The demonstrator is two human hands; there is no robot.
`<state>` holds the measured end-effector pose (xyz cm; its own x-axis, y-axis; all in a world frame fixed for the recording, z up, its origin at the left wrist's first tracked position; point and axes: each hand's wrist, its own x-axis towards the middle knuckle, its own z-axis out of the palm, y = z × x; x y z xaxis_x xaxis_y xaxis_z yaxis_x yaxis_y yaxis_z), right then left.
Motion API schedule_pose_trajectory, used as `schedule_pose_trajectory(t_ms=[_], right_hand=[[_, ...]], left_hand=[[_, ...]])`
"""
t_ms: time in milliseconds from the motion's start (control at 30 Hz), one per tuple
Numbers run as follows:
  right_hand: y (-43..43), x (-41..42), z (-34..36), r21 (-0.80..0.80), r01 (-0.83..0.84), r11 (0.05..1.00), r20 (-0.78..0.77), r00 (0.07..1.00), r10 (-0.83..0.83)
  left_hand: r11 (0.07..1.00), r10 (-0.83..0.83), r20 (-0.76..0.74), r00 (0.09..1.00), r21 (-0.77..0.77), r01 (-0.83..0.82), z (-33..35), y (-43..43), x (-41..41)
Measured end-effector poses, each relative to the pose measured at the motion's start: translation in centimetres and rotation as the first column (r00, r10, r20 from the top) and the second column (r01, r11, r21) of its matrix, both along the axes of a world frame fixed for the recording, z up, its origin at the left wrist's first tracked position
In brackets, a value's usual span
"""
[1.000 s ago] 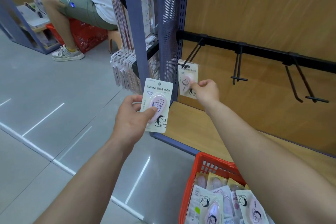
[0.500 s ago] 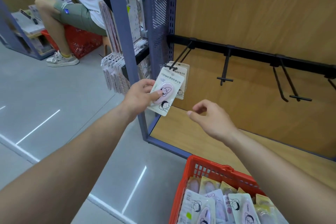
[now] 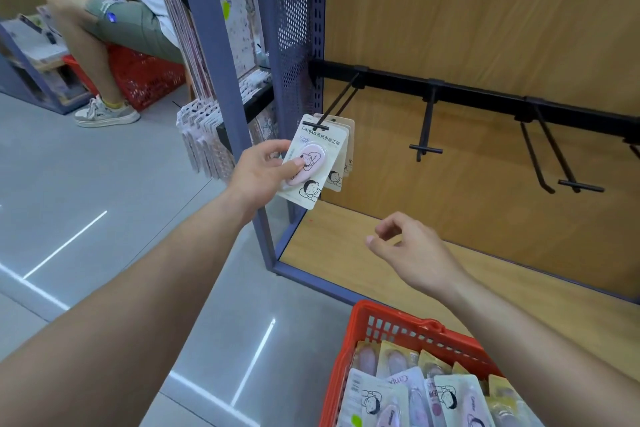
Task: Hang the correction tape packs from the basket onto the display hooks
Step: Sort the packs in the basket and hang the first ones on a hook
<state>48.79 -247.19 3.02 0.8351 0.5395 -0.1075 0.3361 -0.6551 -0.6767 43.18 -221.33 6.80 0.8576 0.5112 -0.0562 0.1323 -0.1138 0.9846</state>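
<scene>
My left hand (image 3: pixel 264 173) pinches a white correction tape pack (image 3: pixel 318 153) with a pink oval dispenser, its top at the tip of the leftmost black hook (image 3: pixel 335 107). Behind it another pack (image 3: pixel 346 163) hangs on that hook. My right hand (image 3: pixel 412 253) hovers lower right over the wooden shelf, fingers loosely curled and holding nothing. The red basket (image 3: pixel 388 326) at the bottom holds several more packs (image 3: pixel 391 392).
A black rail (image 3: pixel 485 94) on the wooden back panel carries two bare hooks (image 3: pixel 425 135) (image 3: pixel 557 166). A blue perforated upright (image 3: pixel 294 45) stands left of the hooks. A person (image 3: pixel 114 10) sits on a red crate at the upper left.
My left hand has brought its pack up to the leftmost hook. My right hand let go of the hung pack and dropped away toward the basket.
</scene>
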Motion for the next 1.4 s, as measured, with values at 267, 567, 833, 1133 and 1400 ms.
schedule_pose_trajectory(t_ms=[267, 567, 833, 1133, 1400], right_hand=[[-0.8, 0.4, -0.8, -0.039, 0.01, 0.999, 0.015, 1.0, -0.009], [-1.1, 0.1, -0.5, -0.095, -0.016, 0.995, 0.063, 0.998, 0.022], [-4.6, -0.8, -0.6, -0.162, 0.029, 0.986, 0.083, 0.996, -0.016], [-13.8, -6.2, -4.6, -0.223, 0.103, 0.969, -0.046, 0.992, -0.116], [-23.1, -9.5, -10.4, -0.222, 0.268, 0.938, -0.276, 0.905, -0.324]], left_hand=[[0.992, -0.02, 0.024, 1.0, 0.127, 0.017, -0.6, 0.2, -0.4], [0.983, 0.107, -0.017, 0.994, 0.149, -0.103, -0.5, -0.8, 1.3], [0.892, 0.129, -0.409, 0.903, 0.446, 0.075, -1.1, -3.2, 0.1], [0.643, -0.167, -0.642, 0.749, 0.505, 0.576, -3.8, -13.7, -8.4], [0.589, -0.305, -0.749, 0.587, 0.336, 0.735, -12.5, -23.7, -13.4]])
